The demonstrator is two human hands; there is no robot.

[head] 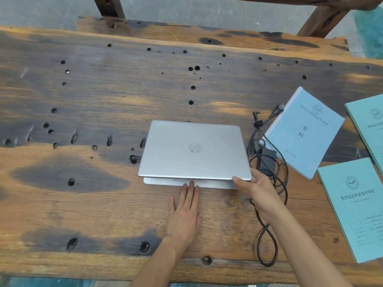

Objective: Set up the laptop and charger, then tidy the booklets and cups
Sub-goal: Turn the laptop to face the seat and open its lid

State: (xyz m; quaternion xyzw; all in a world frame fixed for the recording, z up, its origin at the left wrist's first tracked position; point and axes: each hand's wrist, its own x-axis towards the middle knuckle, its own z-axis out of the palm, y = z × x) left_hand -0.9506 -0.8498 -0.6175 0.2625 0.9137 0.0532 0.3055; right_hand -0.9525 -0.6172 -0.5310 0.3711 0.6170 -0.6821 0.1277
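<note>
A silver laptop (193,150) lies in the middle of the wooden table (83,104), its lid raised a crack above the base. My left hand (185,212) lies flat on the table with its fingertips pressing the base's front edge. My right hand (256,188) grips the lid's near right corner. A black charger brick (267,160) with tangled cable (269,235) sits just right of the laptop; its plug (278,109) lies by a thick blue booklet (304,133). Two teal booklets (356,208) (371,129) lie further right. No cups are in view.
The table is rough, with many holes and dark stains. Its near edge runs along the bottom of the view. A raised plank (186,34) and dark wooden posts (109,7) stand behind it. The cable loops close to my right forearm.
</note>
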